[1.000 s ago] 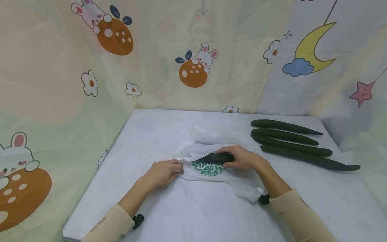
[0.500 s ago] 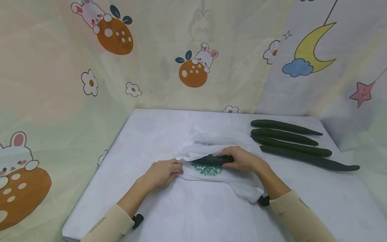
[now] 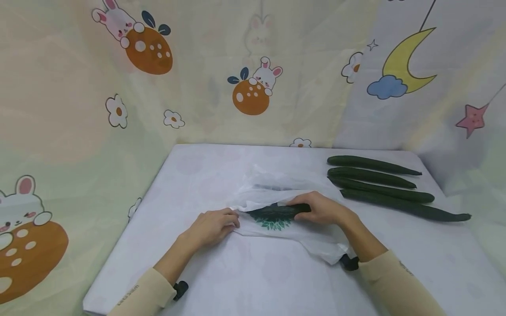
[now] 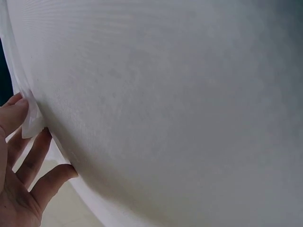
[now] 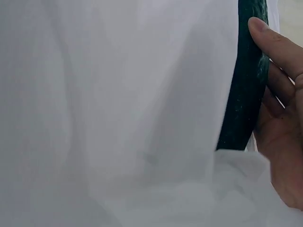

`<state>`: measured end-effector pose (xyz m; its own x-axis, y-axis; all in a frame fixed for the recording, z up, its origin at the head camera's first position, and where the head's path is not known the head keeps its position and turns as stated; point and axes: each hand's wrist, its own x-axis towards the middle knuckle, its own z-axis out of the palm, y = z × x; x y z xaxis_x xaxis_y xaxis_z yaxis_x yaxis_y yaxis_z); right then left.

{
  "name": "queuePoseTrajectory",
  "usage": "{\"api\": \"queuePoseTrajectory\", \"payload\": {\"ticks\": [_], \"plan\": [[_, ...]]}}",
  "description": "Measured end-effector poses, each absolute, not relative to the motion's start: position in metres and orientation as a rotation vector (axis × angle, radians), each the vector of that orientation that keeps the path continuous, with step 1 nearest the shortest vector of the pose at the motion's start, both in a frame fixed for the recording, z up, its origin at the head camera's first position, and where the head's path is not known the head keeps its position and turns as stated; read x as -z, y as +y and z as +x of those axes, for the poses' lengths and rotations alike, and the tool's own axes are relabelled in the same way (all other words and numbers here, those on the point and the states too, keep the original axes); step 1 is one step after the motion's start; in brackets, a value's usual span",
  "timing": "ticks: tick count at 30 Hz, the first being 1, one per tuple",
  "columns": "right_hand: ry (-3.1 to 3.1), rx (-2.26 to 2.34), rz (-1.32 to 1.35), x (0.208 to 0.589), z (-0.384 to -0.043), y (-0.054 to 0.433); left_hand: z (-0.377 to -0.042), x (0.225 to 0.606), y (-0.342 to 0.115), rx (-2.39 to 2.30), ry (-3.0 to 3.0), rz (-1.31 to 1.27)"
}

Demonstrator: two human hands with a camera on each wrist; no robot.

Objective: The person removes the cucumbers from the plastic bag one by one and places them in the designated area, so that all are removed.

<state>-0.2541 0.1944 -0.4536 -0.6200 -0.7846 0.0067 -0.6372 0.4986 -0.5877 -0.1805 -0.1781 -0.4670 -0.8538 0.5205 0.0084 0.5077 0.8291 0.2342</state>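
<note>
A thin white plastic bag with a green leaf print lies flat on the table in the head view. My left hand pinches the bag's left edge; in the left wrist view its thumb and fingers hold the thin film. My right hand grips a dark green cucumber between thumb and fingers. That cucumber lies across the leaf print, its left end under a fold of the bag. In the right wrist view the cucumber stands out darkly beside white film, which covers its lower end.
Several more cucumbers lie side by side at the back right of the white-covered table. A printed cloth curtain hangs behind and around the table. Small black devices are strapped at both wrists.
The cucumber in my right hand has shifted slightly toward the front, over more of the leaf print. My right hand and forearm have edged rightward; the left hand keeps its place.
</note>
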Motion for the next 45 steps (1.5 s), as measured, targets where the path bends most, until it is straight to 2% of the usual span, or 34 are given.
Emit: {"api": "queuePoseTrajectory", "payload": {"ticks": [18, 29, 45], "plan": [[2.403, 0.862, -1.114, 0.441, -0.238, 0.213, -0.182, 0.463, -0.175, -0.326, 2.934, 0.832], [2.341, 0.971, -1.225, 0.415, -0.226, 0.195, -0.181, 0.465, -0.173, -0.324, 2.958, 0.769], [2.262, 1.129, -1.328, 0.389, -0.222, 0.173, -0.182, 0.469, -0.176, -0.358, 2.976, 0.853]]}}
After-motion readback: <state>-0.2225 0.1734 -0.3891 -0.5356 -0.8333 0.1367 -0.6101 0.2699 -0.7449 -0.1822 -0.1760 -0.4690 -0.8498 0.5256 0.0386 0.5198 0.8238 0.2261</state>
